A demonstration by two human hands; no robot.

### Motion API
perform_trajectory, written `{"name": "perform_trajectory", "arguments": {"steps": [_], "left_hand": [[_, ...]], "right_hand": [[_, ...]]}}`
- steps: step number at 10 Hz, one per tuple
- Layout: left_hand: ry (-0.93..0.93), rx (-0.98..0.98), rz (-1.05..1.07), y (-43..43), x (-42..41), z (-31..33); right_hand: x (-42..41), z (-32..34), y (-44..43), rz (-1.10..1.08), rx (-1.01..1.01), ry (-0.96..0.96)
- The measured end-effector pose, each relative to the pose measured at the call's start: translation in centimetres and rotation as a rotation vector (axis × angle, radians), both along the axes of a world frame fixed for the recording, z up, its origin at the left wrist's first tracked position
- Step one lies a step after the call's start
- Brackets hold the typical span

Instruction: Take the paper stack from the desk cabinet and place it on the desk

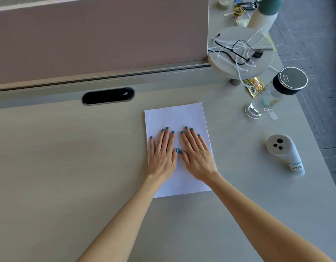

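Note:
A white paper stack (173,118) lies flat on the light wooden desk (68,157), a little right of centre. My left hand (162,156) rests palm down on the stack's left half, fingers spread. Beside it, my right hand (198,157) lies palm down on the right half, and the two thumbs touch in the middle. Neither hand grips anything. The desk cabinet is out of view.
A pink partition (99,35) with a black cable slot (108,95) below it bounds the desk at the back. To the right stand a clear bottle (277,93), a white controller (284,154), a yellow packet (255,86) and a round lamp base (241,52) with cables. The desk's right edge (318,140) borders dark carpet.

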State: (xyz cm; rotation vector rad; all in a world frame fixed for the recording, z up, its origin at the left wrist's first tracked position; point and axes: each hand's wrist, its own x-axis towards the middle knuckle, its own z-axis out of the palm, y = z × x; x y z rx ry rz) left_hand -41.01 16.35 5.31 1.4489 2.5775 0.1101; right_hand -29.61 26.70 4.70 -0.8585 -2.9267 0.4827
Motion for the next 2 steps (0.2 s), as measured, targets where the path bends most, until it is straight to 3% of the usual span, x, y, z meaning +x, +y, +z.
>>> {"name": "perform_trajectory", "arguments": {"steps": [2], "left_hand": [[-0.277,0.144,0.016,0.0,-1.6,2.2]], "right_hand": [[-0.2,4.1,0.1,-0.06,-0.126,0.105]]}}
